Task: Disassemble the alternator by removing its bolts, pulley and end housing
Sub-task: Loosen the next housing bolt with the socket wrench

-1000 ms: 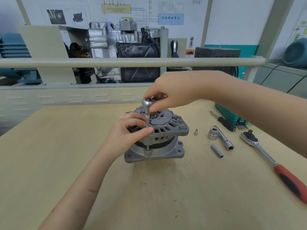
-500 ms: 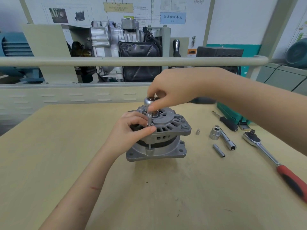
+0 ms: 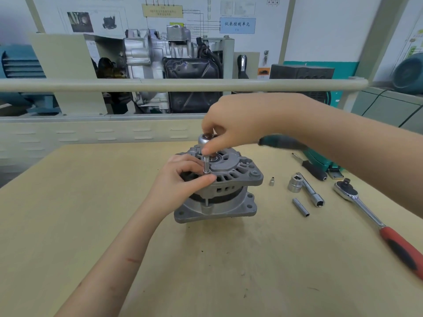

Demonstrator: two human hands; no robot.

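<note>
on the tan wooden table [image 3: 68,202] my left hand [image 3: 180,179] grips the grey cast-metal alternator [image 3: 219,188] standing at its centre. above it, my right hand [image 3: 238,124] pinches a small chrome ratchet with a socket extension [image 3: 206,156] set on a housing bolt. right of the alternator lie loose chrome sockets [image 3: 295,184] and a red-handled ratchet [image 3: 375,223]. i judge the pulley already off; bolts and end housing remain.

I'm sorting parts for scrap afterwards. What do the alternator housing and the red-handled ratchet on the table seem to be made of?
Alternator housing: looks like cast aluminium, judging by its dull, matte grey, slightly grainy surface with moulded ribs and vent slots; the exact alloy can't be told.
Ratchet: head and shank seem chromed steel, bright and mirror-like. Its grip appears to be red plastic or rubber with a black inset.
</note>
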